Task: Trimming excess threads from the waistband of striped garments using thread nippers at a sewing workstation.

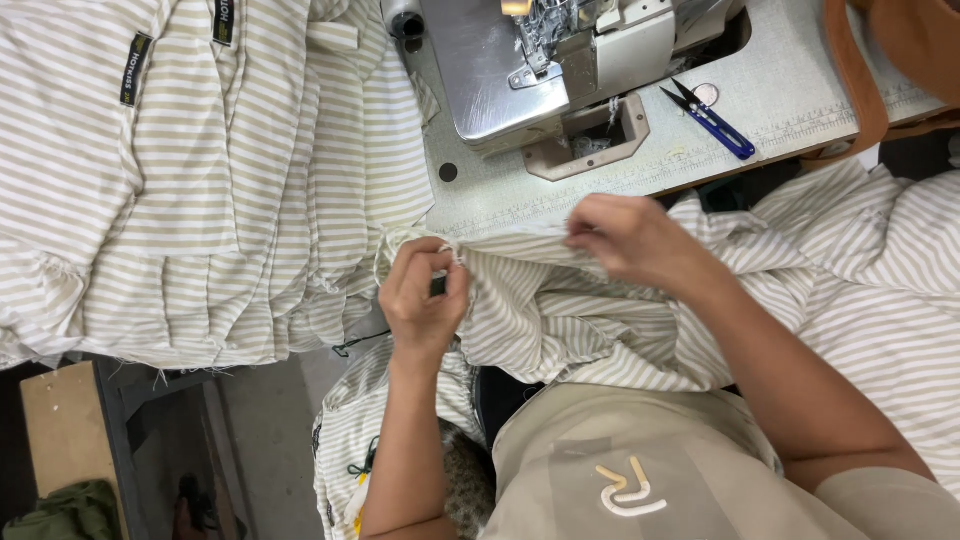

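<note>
A beige-and-white striped fabric piece [560,310] lies across my lap, its top edge stretched along the front edge of the sewing table. My left hand [425,295] pinches the left end of that edge between thumb and fingers. About a hand's width to the right, my right hand [635,240] grips the same edge with its fingers curled over it. Both hands sit just in front of the grey sewing machine [540,60], whose needle area is above them.
A stack of striped garments with black labels [200,170] fills the left side. Blue thread snips [715,120] lie on the light table [780,100] right of the machine. More striped cloth [880,260] piles at right. A brown strap [855,70] hangs top right.
</note>
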